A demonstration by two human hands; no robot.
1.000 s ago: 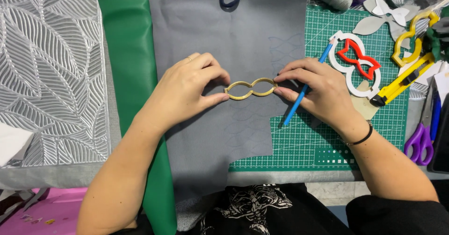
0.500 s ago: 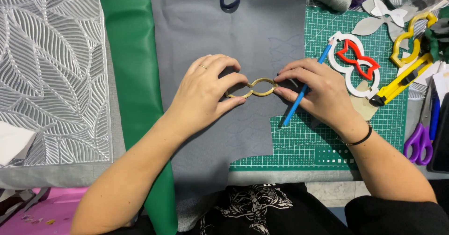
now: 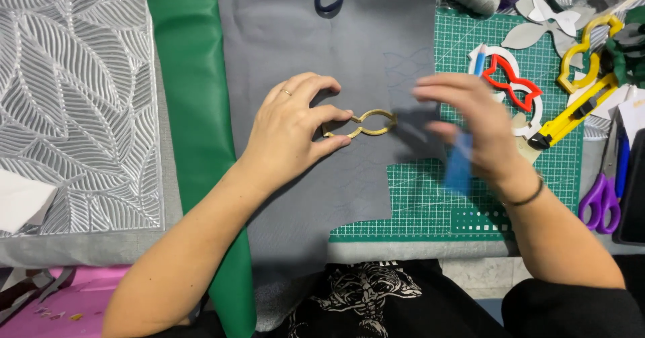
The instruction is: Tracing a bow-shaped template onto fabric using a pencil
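Under your left hand point(image 3: 295, 126) sits a tan-gold template point(image 3: 363, 124) on plain grey fabric point(image 3: 302, 35). Left of your grip runs solid green fabric point(image 3: 188, 109); right of it, a green gridded cutting mat point(image 3: 416, 203) and your blurred blue pen point(image 3: 460, 166).

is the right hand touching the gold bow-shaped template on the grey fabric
Apart. In the head view the right hand is blurred and off to the side, with grey fabric showing between it and the template.
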